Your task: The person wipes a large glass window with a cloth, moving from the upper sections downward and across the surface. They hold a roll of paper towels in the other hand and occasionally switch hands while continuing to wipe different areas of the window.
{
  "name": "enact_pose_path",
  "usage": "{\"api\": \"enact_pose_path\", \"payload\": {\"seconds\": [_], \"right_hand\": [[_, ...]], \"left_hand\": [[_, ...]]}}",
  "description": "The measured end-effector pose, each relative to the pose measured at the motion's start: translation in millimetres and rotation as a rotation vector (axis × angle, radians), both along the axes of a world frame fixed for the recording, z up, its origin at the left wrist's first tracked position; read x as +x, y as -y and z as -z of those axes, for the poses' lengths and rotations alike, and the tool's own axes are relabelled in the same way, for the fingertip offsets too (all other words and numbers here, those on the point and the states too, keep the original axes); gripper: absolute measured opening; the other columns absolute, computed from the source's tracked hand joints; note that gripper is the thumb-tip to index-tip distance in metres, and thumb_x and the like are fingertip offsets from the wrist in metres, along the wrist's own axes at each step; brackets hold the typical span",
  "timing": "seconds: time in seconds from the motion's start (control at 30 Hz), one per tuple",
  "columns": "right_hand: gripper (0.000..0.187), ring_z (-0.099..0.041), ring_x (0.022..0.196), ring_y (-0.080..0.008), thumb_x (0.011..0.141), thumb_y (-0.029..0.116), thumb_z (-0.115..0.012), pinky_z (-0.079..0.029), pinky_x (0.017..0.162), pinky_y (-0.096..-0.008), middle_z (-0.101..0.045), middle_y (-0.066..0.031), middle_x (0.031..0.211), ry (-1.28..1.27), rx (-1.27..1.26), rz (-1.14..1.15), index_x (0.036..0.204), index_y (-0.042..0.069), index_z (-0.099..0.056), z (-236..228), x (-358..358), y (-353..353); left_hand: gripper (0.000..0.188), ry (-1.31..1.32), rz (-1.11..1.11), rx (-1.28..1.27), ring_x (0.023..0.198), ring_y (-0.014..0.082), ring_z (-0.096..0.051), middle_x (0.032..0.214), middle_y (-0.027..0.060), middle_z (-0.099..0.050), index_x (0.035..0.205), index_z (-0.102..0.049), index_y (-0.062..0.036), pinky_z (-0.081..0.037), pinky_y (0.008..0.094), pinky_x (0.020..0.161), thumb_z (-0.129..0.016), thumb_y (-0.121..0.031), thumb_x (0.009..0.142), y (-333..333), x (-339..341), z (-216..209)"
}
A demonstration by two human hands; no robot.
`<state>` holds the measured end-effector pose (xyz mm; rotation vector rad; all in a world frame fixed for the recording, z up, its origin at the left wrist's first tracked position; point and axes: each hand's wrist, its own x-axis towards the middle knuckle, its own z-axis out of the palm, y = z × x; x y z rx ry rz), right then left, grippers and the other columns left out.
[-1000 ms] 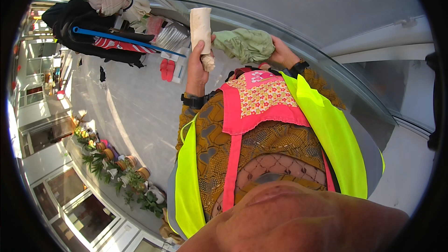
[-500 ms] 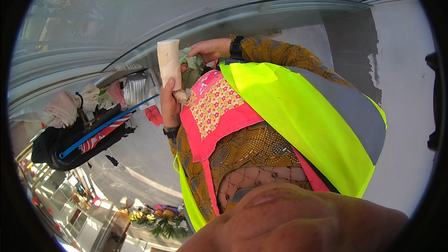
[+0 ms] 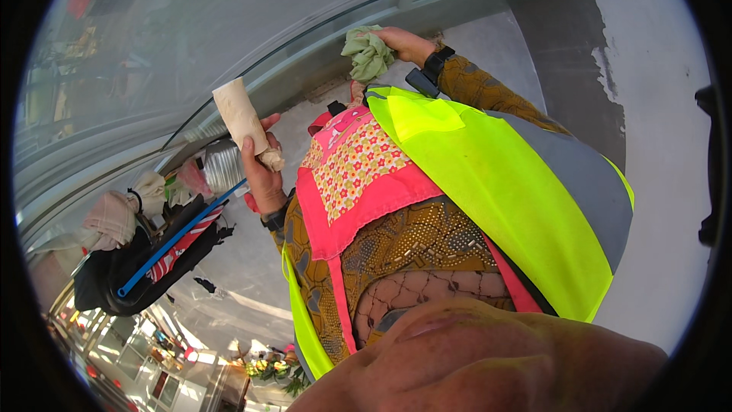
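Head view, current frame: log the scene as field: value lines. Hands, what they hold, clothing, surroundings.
Left hand: gripping a cream roll, upper end tilted left
Right hand: gripping a bunched pale-green cloth
Roll-to-cloth: apart, not touching
Clothing: pink-trimmed floral apron, yellow hi-vis vest
Picture left: blue pole, red-and-white striped fabric, black item (kind unclear)
Bottom edge: plants, partly hidden by the vest
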<state>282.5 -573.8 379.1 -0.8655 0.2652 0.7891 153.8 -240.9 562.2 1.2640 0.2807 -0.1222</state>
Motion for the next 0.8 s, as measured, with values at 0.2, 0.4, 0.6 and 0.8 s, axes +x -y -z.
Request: {"api": "enact_pose_path", "payload": {"seconds": [0.2, 0.4, 0.6, 0.8], "right_hand": [[0.033, -0.068, 0.09, -0.0169, 0.088, 0.023, -0.068, -0.055, 0.079, -0.0304, -0.072, -0.0072, 0.1, 0.231, -0.477, 0.082, 0.106, -0.005, -0.07, 30.1, -10.7, 52.1], [0.048, -0.069, 0.092, -0.0338, 0.08, 0.036, -0.068, -0.055, 0.081, -0.0414, -0.073, -0.0153, 0.101, 0.554, -1.214, 0.177, 0.121, 0.011, -0.066, 8.1, 12.6, 103.7], [0.059, -0.067, 0.09, -0.0388, 0.083, 0.036, -0.065, -0.054, 0.077, -0.0488, -0.072, -0.0165, 0.098, 0.985, -1.559, -0.183, 0.138, 0.019, -0.052, -36.9, 38.4, 112.5], [0.059, -0.067, 0.084, -0.0393, 0.081, 0.025, -0.068, -0.053, 0.07, -0.0503, -0.07, -0.0163, 0.087, 1.199, -1.762, -0.404, 0.137, 0.016, -0.049, -39.9, 57.7, 103.1]], "left_hand": [[0.054, 0.029, -0.063, -0.02, 0.062, 0.0088, -0.052, 0.114, 0.0242, -0.066, 0.128, -0.052, 0.0, -0.044, 0.0221, 0.054, -0.056, -0.043, 0.095, -13.8, -7.7, 1.6], [0.055, 0.019, -0.141, -0.041, 0.064, 0.0094, -0.053, 0.116, 0.0242, -0.065, 0.131, -0.051, -0.0014, -0.044, 0.0228, 0.055, -0.056, -0.043, 0.096, -20.8, -19.1, 2.8], [0.055, -0.004, -0.17, -0.02, 0.066, 0.0106, -0.055, 0.116, 0.0228, -0.066, 0.132, -0.052, -0.0023, -0.045, 0.024, 0.056, -0.054, -0.044, 0.097, -25.0, -17.5, -1.1], [0.051, 0.066, -0.281, 0.026, 0.064, 0.0117, -0.056, 0.11, 0.0187, -0.069, 0.122, -0.059, -0.0026, -0.043, 0.0242, 0.054, -0.056, -0.046, 0.095, -62.3, -21.5, -8.7]]}}
